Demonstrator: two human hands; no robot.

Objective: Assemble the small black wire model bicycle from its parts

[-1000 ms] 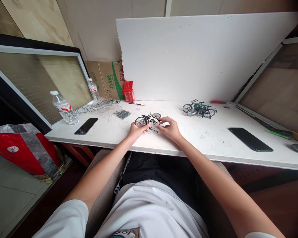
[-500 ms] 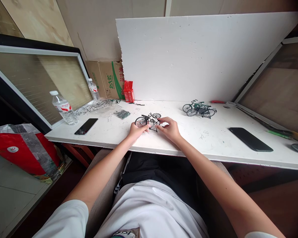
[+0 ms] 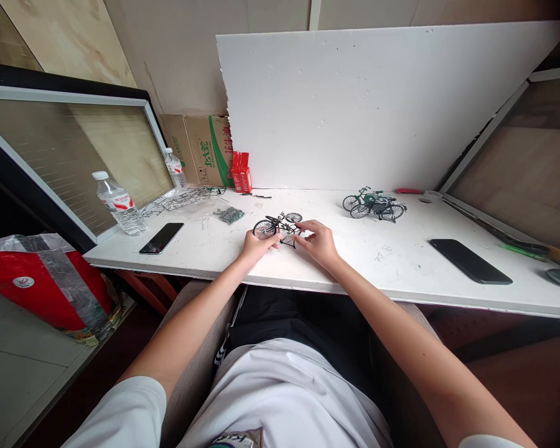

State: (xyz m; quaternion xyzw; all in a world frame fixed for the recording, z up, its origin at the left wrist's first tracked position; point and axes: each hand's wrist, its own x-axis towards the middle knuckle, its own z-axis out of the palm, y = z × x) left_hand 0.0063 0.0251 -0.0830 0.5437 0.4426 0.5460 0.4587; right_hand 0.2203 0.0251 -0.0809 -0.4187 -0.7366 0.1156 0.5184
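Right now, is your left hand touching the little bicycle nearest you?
Touching: the head view shows the left hand gripping the little bicycle, its thumb against the frame.

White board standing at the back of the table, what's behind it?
The wall shows above it, and the cardboard box seems to run in behind its ragged left edge. Anything else back there is covered by the board.
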